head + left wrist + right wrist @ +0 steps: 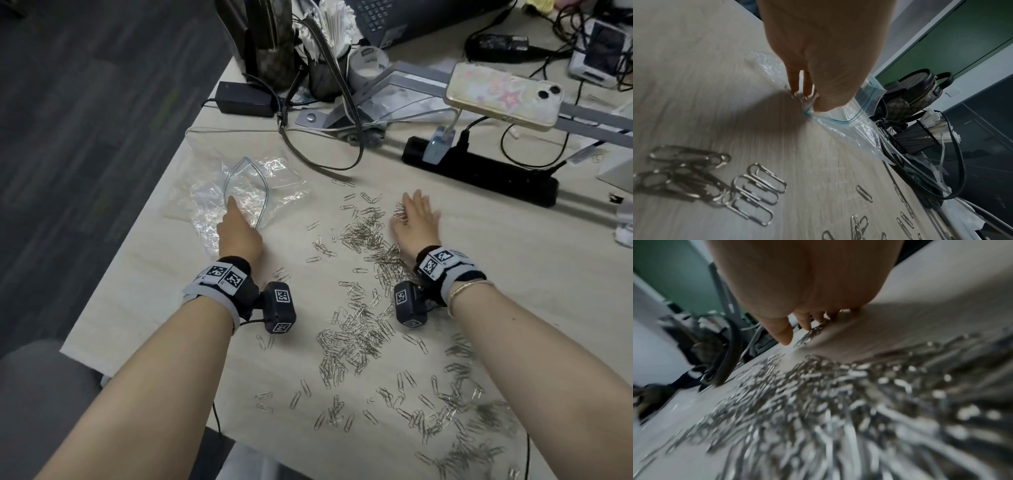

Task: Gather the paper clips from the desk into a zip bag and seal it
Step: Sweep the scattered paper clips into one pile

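Note:
A clear zip bag [270,185] with a blue zip rim lies on the desk's left side, its mouth gaping. My left hand [234,209] is at the near end of that mouth. In the left wrist view my left hand [810,97] pinches the bag [849,116] at its rim, thumb against fingertips. Several silver paper clips [356,329] are strewn over the middle and near right of the desk. My right hand [412,209] stands flat with straight fingers at the right side of the far pile, touching clips. The right wrist view shows blurred clips [818,402] below the right hand [801,329].
A black power strip [479,171] lies behind the right hand, with a phone [503,96] on a stand above it. A handbag strap [325,164] loops onto the desk behind the clips. A mesh holder [914,139] stands at the back. The desk's left edge [137,246] is close to the bag.

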The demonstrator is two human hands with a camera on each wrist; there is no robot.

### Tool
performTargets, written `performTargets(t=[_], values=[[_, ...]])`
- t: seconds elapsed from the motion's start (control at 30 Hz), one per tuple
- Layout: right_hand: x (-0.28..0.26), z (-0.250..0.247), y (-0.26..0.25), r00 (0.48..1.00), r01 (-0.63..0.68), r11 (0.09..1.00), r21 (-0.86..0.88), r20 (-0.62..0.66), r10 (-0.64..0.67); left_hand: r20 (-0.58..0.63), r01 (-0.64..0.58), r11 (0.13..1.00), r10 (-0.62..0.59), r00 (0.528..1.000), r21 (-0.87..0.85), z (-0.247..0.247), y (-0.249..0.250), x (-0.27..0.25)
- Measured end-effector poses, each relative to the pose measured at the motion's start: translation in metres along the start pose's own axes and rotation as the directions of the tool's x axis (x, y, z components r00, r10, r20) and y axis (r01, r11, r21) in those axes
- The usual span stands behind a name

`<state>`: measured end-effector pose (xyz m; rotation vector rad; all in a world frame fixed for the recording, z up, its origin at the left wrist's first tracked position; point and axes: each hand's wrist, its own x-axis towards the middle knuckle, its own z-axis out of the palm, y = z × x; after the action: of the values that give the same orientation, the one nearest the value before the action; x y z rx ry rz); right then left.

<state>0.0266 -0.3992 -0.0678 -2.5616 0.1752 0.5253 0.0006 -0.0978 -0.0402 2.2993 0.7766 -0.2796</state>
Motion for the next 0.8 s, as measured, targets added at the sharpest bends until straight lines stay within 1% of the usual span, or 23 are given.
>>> performTargets(t=[0.1,0.23,0.33,0.37,0.4,0.5,0.57,0.63,0.7,0.8], values=[[-0.010,0.015,-0.018,0.986,0.140,0.990,0.017,0.084,-0.141,-0.010,-0.045,0.999,0.045,0.999,0.018,0.002,-0.001,-0.002],[-0.032,0.035,-0.043,0.939,0.292,0.956,0.023,0.185,-0.291,-0.021,-0.066,0.998,0.066,0.998,0.017,0.006,-0.003,-0.004],[-0.048,0.047,-0.051,0.895,0.357,0.931,0.069,0.261,-0.363,-0.036,-0.095,0.995,0.095,0.995,0.002,0.010,-0.012,-0.001],[-0.050,0.049,-0.052,0.887,0.362,0.926,0.112,0.264,-0.379,-0.044,-0.094,0.996,0.094,0.995,-0.009,0.011,-0.015,0.000],[-0.051,0.049,-0.053,0.891,0.359,0.920,0.157,0.237,-0.388,-0.049,-0.089,0.996,0.089,0.995,-0.016,0.012,-0.017,0.001],[-0.041,0.042,-0.054,0.938,0.331,0.918,0.218,0.034,-0.346,-0.048,-0.090,0.996,0.089,0.995,-0.025,0.011,-0.019,0.003],[-0.023,0.035,-0.055,0.953,0.302,0.931,0.203,-0.041,-0.300,-0.051,-0.116,0.993,0.115,0.992,-0.023,0.011,-0.019,0.002],[-0.001,0.030,-0.058,0.966,0.259,0.956,0.137,-0.051,-0.255,-0.059,-0.155,0.988,0.155,0.986,0.012,0.010,-0.017,0.000],[0.020,0.027,-0.061,0.977,0.215,0.974,0.069,-0.032,-0.213,-0.070,-0.178,0.984,0.179,0.981,0.030,0.009,-0.017,0.000],[0.040,0.028,-0.069,0.982,0.188,0.982,-0.030,0.034,-0.187,-0.101,-0.200,0.980,0.196,0.975,-0.026,0.006,-0.016,-0.001]])
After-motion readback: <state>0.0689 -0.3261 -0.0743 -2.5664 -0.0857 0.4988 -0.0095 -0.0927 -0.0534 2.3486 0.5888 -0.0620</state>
